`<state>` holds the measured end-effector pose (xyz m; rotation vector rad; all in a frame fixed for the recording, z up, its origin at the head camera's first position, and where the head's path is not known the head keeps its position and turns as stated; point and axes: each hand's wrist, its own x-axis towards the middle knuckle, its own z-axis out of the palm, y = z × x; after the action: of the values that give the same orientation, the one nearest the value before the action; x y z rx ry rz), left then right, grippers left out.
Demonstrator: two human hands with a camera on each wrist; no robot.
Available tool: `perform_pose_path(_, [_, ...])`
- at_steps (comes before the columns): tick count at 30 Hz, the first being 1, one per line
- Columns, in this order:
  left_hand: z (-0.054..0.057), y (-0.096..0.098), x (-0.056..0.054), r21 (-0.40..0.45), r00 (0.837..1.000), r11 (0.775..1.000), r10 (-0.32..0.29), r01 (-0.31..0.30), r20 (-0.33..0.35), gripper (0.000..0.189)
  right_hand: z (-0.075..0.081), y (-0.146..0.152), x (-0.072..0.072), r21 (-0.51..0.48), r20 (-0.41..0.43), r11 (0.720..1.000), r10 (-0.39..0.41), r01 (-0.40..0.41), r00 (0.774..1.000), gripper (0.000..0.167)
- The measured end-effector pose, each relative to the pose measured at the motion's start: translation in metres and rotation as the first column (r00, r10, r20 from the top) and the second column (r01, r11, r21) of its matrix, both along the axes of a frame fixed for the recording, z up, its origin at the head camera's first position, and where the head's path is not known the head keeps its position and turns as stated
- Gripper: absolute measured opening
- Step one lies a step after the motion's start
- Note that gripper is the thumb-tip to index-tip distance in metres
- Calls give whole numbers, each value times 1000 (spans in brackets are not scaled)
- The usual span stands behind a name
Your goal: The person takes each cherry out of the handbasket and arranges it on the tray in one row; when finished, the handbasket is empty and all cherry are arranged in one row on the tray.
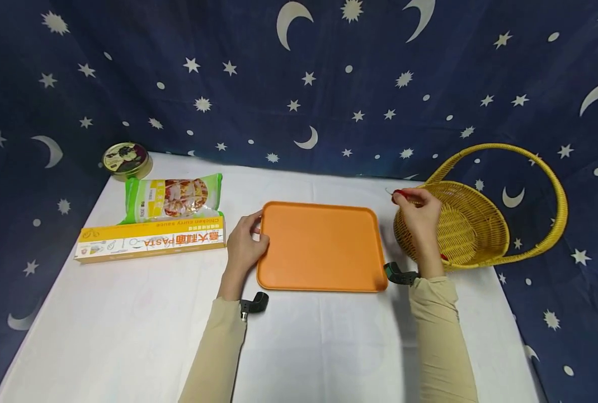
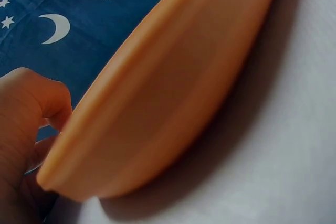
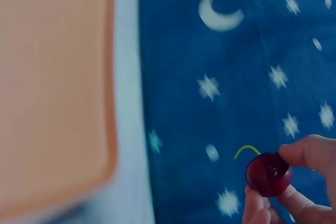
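Note:
An orange rectangular tray lies on the white tabletop. My left hand holds its left edge, with the thumb over the rim; in the left wrist view the tray's side wall fills the middle. My right hand pinches a dark red cherry by its sides, between thumb and fingertips. A thin green stem curves away from the fruit. The hand is raised beside the yellow wicker basket, overlapping its left rim in the head view. Something small and red shows at the basket's near side.
Left of the tray lie a yellow and white pasta box and, behind it, a green food packet. A round tin stands at the far left corner. Dark blue star-patterned cloth hangs behind the table. The basket's tall handle leans right.

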<state>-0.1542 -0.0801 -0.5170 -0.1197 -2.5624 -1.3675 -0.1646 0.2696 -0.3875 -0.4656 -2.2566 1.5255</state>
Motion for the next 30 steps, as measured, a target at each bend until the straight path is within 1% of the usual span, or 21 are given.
perform_pose_path(1, [0, -1, 0, 2, 1000, 1000, 2, -2, 1, 59, -5, -10, -3, -17, -1, 1000, 22, -22, 1000, 29])
perform_pose_path(3, [-1, -2, 0, 3, 1000, 1000, 8, -8, 1, 60, -15, -29, -9, -32, 23, 997, 70, -70, 997, 29])
perform_pose_path(6, [-3, -3, 0, 0, 1000, 1000, 15, -15, 4, 60, -30, -58, -16, -62, 60, 987, 152, -148, 987, 29])
perform_pose_path(11, [-5, -2, -1, 0, 1000, 1000, 15, -15, 8, 60, -52, -103, -26, -98, 128, 956, 288, -277, 949, 29])
perform_pose_path(15, [-6, -1, -2, 0, 1000, 1000, 12, -12, -9, 59, -65, -131, -31, -138, 166, 928, 366, -346, 916, 27])
perform_pose_path(17, [-6, 0, -2, -2, 1000, 1000, 10, -10, -18, 59, -70, -142, -34, -165, 169, 912, 401, -375, 900, 28])
perform_pose_path(19, [-5, 1, -3, -3, 1000, 1000, 13, -13, -28, 59, -74, -151, -36, -176, 170, 901, 425, -397, 889, 28])
perform_pose_path(21, [-5, 1, -3, -6, 999, 1000, 16, -17, -31, 59, -77, -159, -37, -168, 180, 896, 439, -412, 880, 29])
perform_pose_path(27, [-4, 0, -3, -12, 1000, 1000, 13, -13, -10, 59, -82, -175, -40, -63, 218, 896, 441, -439, 870, 32])
perform_pose_path(30, [-4, 0, -3, -17, 1000, 1000, 10, -10, 10, 58, -85, -180, -41, -32, 225, 893, 444, -449, 867, 33])
